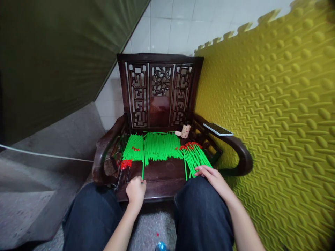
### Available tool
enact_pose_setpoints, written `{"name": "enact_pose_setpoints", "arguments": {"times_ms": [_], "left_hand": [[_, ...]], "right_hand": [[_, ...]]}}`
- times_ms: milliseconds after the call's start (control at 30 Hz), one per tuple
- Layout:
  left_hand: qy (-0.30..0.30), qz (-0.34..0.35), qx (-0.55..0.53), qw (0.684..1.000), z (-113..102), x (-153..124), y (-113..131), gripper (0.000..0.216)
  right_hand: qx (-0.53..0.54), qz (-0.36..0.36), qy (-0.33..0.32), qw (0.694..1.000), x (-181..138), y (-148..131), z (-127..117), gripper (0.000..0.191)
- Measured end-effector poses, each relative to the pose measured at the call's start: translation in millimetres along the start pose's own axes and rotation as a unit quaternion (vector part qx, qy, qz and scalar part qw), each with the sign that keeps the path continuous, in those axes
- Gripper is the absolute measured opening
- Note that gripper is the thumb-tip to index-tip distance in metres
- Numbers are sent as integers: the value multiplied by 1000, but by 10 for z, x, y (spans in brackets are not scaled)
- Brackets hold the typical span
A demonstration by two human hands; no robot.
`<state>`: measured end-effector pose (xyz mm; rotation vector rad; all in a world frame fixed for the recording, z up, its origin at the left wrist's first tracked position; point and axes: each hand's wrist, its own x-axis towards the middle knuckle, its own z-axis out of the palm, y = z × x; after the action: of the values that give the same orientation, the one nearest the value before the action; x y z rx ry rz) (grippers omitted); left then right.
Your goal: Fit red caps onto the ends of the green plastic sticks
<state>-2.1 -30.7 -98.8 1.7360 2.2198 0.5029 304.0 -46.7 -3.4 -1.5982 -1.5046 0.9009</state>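
My left hand [136, 190] is closed near the front edge of the seat, pinching the lower end of a thin green stick [143, 169] that points away from me. My right hand [209, 174] has its fingers stretched out over the near ends of a bundle of green sticks with red tips [193, 157], resting by my right knee. Plain green sticks [162, 145] lie side by side in a wide row across the seat. Left of them is another batch of green sticks [131, 153] with small red pieces on top. A little pile of red pieces [126, 164] lies at the seat's left.
The dark carved wooden chair [160, 111] has curved armrests on both sides. A phone [218, 129] lies on the right armrest. A patterned cup-like container [186, 129] stands at the seat's back right. A yellow foam mat [282, 104] rises on the right, dark green fabric [57, 52] on the left.
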Motion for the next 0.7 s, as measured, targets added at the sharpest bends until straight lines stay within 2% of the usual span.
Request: {"name": "enact_pose_setpoints", "arguments": {"times_ms": [133,233,333,400,500,533,567,600,633,700], "left_hand": [[10,-29,-71,997,-29,-29,15,16],[13,-66,-143,987,-101,-16,25,20],[5,-112,-241,964,-225,-33,4,23],[-22,-137,-321,937,-316,-103,-19,26],[-73,-157,-426,888,-432,-346,-40,27],[-86,-161,-451,874,-459,-460,-38,27],[-108,-163,-490,849,-480,-583,-29,26],[-149,-171,-583,780,-493,-706,-16,27],[-187,-171,-649,718,-499,-823,3,25],[-269,-136,-696,652,-496,-1000,48,19]], "right_hand": [[0,-5,11,1000,7,-22,8,45],[-4,-7,51,999,-3,-35,25,46],[-17,-9,142,990,-93,-47,23,43],[-31,-9,221,975,-232,-80,22,40],[-55,-26,322,945,-541,-200,111,35],[-68,-55,343,935,-652,-257,185,31],[-68,-84,336,936,-757,-317,287,27],[-60,-107,292,949,-849,-374,413,25],[-54,-115,224,966,-925,-424,558,23],[-21,-93,72,993,-1020,-492,862,29]]}}
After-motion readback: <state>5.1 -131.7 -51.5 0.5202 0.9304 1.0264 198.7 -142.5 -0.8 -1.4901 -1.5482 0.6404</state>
